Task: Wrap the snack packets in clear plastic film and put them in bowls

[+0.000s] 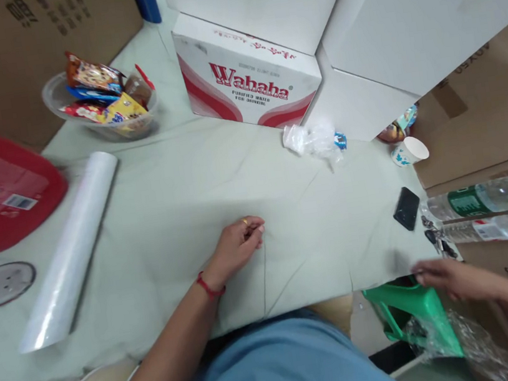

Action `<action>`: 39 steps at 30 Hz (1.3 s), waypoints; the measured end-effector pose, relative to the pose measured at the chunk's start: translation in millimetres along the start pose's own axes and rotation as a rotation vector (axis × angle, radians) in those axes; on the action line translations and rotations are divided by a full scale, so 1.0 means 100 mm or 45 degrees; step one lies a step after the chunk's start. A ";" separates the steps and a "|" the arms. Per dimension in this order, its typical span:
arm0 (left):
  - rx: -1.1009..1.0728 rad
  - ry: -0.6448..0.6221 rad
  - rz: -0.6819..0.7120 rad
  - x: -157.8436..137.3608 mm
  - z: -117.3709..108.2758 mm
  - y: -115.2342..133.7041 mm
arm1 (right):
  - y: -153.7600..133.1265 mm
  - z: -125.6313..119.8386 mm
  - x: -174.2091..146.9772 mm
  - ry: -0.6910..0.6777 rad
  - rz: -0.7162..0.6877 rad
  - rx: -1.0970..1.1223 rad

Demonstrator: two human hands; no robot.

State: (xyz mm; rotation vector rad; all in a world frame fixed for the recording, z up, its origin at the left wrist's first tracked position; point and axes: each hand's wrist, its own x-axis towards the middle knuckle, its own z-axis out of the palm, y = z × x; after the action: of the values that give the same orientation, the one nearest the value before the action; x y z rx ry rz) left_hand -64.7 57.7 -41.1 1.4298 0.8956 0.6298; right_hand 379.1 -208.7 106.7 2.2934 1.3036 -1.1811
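My left hand (242,242) rests on the pale, marble-patterned tabletop (305,221), its fingers curled together with nothing visible in them. A red cord bracelet (209,285) circles that wrist. Over the table's front right edge is my right hand (455,279), somewhat blurred, with thumb and fingers drawn together. Whether anything small sits in that pinch I cannot make out. Just below the right hand stands a green plastic stool (416,306). A black phone-like object (406,208) lies on the table beyond it, with a bunch of keys (440,240) close by.
Beyond the hands are a Wahaha water carton (247,78), crumpled clear plastic (313,139) and a paper cup (409,151). Two plastic bottles (491,195) lie at right. Leftward are a snack bowl (149,120), a clear film roll (73,247) and a red container (2,182).
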 end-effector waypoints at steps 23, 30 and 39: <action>-0.395 -0.324 -0.135 0.10 0.17 0.43 | -2.19 -0.13 1.49 0.599 -0.870 1.627; -0.620 0.085 -0.024 0.48 0.12 0.22 | -2.92 0.62 1.61 0.308 -0.857 1.544; -0.434 0.205 0.051 0.41 0.09 0.13 | -3.03 0.63 1.70 0.922 -0.962 0.994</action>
State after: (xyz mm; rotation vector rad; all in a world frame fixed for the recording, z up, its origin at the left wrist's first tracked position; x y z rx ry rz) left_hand -33.2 87.8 -34.7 1.1041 0.8394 0.8920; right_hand 147.6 30.5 -11.3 3.0688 2.4885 -1.2433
